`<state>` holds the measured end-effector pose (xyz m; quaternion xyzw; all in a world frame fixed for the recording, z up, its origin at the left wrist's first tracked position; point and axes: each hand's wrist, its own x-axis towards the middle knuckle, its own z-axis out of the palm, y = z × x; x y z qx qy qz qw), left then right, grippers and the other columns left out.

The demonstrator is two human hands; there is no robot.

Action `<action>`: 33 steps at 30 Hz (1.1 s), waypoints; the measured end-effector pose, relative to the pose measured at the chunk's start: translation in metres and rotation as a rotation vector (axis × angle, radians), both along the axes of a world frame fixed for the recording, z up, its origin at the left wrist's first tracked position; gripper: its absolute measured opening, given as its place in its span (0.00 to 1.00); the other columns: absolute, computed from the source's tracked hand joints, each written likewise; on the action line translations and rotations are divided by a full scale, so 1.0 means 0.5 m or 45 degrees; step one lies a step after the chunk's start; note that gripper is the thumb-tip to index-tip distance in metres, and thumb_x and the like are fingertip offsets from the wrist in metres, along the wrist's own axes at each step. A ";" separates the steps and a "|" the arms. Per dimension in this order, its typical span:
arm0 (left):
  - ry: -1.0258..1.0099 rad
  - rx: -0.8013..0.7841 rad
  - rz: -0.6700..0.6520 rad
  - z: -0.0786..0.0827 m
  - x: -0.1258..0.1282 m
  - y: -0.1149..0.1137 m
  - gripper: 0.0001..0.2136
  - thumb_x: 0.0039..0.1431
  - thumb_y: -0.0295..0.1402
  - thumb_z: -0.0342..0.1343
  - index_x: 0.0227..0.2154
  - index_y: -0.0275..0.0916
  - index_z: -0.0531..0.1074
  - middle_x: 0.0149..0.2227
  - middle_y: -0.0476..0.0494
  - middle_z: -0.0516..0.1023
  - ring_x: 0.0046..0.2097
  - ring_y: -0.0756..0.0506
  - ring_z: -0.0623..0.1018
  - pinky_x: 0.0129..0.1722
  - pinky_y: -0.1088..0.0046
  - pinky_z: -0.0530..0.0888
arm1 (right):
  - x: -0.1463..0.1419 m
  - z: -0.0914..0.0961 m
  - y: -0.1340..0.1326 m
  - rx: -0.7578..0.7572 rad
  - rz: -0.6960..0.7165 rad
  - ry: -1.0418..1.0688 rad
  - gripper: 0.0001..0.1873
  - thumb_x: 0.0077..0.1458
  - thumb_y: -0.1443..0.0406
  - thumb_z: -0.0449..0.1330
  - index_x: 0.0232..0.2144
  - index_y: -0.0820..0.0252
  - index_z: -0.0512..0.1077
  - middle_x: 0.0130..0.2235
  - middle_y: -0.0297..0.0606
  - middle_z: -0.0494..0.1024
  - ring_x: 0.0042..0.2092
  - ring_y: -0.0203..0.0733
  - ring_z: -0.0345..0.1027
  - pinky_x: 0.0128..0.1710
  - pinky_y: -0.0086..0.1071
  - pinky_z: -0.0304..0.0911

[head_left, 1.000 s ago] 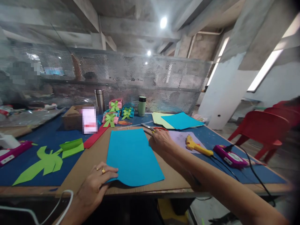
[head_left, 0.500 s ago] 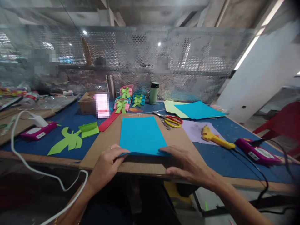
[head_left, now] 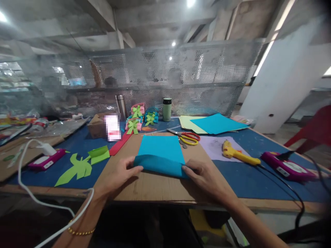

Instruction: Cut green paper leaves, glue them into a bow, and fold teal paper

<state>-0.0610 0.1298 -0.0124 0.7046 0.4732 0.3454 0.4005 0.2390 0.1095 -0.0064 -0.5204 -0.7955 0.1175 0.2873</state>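
Note:
A blue sheet of craft paper [head_left: 161, 148] lies on a cardboard mat [head_left: 155, 191] in front of me. Its near edge is curled up and over, forming a rounded, darker-looking fold. My left hand [head_left: 126, 172] pinches the left end of that fold between thumb and fingers. At the right end, my right hand [head_left: 199, 172] grips the fold in the same way. Just beyond the sheet's upper right corner lie scissors with red handles [head_left: 192, 137] and a tool with yellow handles [head_left: 190, 141].
A yellow glue gun [head_left: 239, 155] rests on lilac paper [head_left: 210, 146], beside a purple power strip [head_left: 287, 167]. Green paper cutouts [head_left: 77, 167] and a red strip [head_left: 120, 144] lie left. Behind stand small bow-decorated baskets [head_left: 134, 125], a green bottle [head_left: 167, 110] and more blue paper [head_left: 219, 124].
The sheet's near edge, almost flat before, is now lifted and curled away from me. Both hands have tightened on its ends. The camera view has tilted up slightly.

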 end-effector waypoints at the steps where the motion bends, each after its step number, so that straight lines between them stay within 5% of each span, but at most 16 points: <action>1: -0.022 -0.028 -0.030 0.004 -0.001 0.002 0.15 0.60 0.42 0.55 0.43 0.38 0.78 0.40 0.44 0.82 0.44 0.40 0.77 0.43 0.67 0.73 | 0.002 -0.005 0.000 0.004 0.001 0.016 0.20 0.63 0.60 0.50 0.20 0.56 0.66 0.24 0.32 0.71 0.28 0.38 0.64 0.31 0.32 0.58; 6: 0.270 0.264 0.063 0.019 0.007 -0.007 0.14 0.63 0.41 0.51 0.34 0.40 0.78 0.35 0.45 0.81 0.41 0.42 0.77 0.42 0.67 0.71 | 0.017 -0.016 -0.026 0.087 0.003 0.065 0.12 0.63 0.63 0.51 0.36 0.58 0.75 0.36 0.38 0.79 0.38 0.43 0.72 0.39 0.35 0.65; 11: 0.505 0.513 -0.054 -0.004 0.042 -0.026 0.11 0.64 0.37 0.50 0.37 0.43 0.77 0.39 0.45 0.82 0.41 0.43 0.76 0.43 0.67 0.68 | 0.019 -0.022 -0.082 0.488 0.004 -0.124 0.20 0.63 0.61 0.57 0.56 0.59 0.67 0.52 0.47 0.76 0.51 0.53 0.68 0.50 0.47 0.62; 18: 0.480 0.425 -0.137 -0.007 0.100 0.022 0.13 0.67 0.42 0.47 0.32 0.41 0.71 0.32 0.50 0.75 0.34 0.46 0.71 0.37 0.70 0.64 | 0.012 -0.076 -0.084 0.575 0.009 -0.018 0.15 0.66 0.66 0.54 0.54 0.61 0.65 0.43 0.45 0.78 0.44 0.48 0.71 0.43 0.41 0.67; 26: 0.285 0.007 -0.367 0.016 0.111 0.138 0.16 0.59 0.45 0.52 0.24 0.41 0.55 0.26 0.54 0.56 0.28 0.50 0.58 0.28 0.72 0.59 | 0.050 -0.043 -0.030 0.281 -0.038 -0.242 0.15 0.61 0.63 0.61 0.49 0.61 0.70 0.45 0.46 0.77 0.47 0.52 0.68 0.47 0.46 0.65; 29: 0.366 0.022 -0.275 0.032 0.115 0.172 0.15 0.57 0.45 0.51 0.23 0.41 0.56 0.25 0.54 0.55 0.28 0.50 0.58 0.27 0.73 0.59 | 0.051 -0.039 -0.021 0.263 -0.062 -0.223 0.08 0.62 0.64 0.60 0.43 0.58 0.72 0.45 0.43 0.76 0.47 0.50 0.68 0.48 0.44 0.65; 33: 0.777 0.202 -0.064 0.054 0.131 0.217 0.09 0.54 0.38 0.54 0.23 0.40 0.66 0.23 0.53 0.62 0.29 0.48 0.65 0.29 0.73 0.59 | 0.045 -0.043 -0.020 0.266 -0.130 -0.236 0.08 0.61 0.64 0.61 0.43 0.58 0.72 0.43 0.43 0.76 0.47 0.51 0.67 0.47 0.44 0.65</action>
